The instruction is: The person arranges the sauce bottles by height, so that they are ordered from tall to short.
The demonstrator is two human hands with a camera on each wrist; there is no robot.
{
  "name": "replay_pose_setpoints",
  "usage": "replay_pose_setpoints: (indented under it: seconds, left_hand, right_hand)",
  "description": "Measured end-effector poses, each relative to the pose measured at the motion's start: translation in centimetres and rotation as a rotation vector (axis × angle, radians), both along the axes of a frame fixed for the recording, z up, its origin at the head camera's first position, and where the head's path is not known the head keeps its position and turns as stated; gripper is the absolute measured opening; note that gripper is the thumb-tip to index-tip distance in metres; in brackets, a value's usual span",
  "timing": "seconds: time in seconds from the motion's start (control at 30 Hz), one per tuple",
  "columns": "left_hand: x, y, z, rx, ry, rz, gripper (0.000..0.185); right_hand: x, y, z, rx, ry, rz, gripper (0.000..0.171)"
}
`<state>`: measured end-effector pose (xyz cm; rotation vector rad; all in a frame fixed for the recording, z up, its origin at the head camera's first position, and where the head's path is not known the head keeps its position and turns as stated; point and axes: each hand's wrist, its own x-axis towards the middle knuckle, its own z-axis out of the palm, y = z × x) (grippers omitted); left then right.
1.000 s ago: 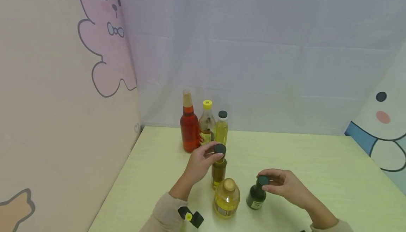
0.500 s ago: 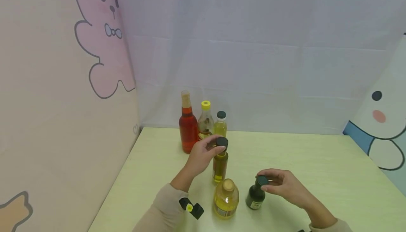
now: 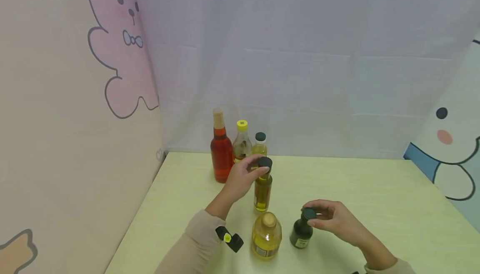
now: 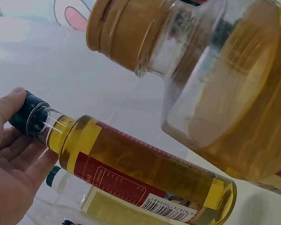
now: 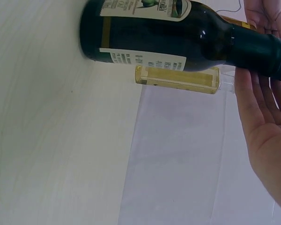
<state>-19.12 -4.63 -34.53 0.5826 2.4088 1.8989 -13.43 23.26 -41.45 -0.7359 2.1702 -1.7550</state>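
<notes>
My left hand [image 3: 243, 176] grips the black cap of a slim amber oil bottle [image 3: 263, 190] with a red label, lifted a little toward the back row; in the left wrist view the thumb and fingers of that hand [image 4: 9, 154] wrap its cap while the amber bottle [image 4: 131, 173] stretches away. My right hand [image 3: 330, 217] pinches the dark cap of a small dark green bottle [image 3: 301, 233] standing on the table; the right wrist view shows the green bottle [image 5: 178, 35] against my right hand [image 5: 264, 112]. A round yellow oil bottle [image 3: 266, 237] with a tan cap stands between my forearms.
Along the back of the pale green table [image 3: 375, 190] stand a red bottle [image 3: 220, 153], a yellow-capped bottle [image 3: 241, 143] and a small yellow bottle with a dark cap [image 3: 259, 143]. A cartoon wall panel [image 3: 75, 120] bounds the left, a white curtain [image 3: 300, 78] the rear.
My left hand has carried the amber bottle farther back and slightly right, nearer the back row. The right hand stays on the green bottle's cap.
</notes>
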Motion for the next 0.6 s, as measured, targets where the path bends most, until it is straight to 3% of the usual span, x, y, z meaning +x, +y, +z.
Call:
replay_pose_setpoints:
  seconds: [0.2, 0.43, 0.6]
  left_hand:
    - [-0.5, 0.3, -0.1, -0.01, -0.02, -0.001, 0.04]
    - [-3.3, 0.7, -2.8, 0.003, -0.006, 0.001, 0.045]
    - [-3.8, 0.9, -2.7, 0.005, -0.003, -0.001, 0.043]
  right_hand:
    - [0.0, 0.0, -0.1, -0.012, -0.004, 0.007, 0.032]
    - [0.1, 0.0, 0.0, -0.016, -0.011, 0.012, 0.032]
    - [0.1, 0.0, 0.0, -0.013, -0.017, 0.005, 0.032]
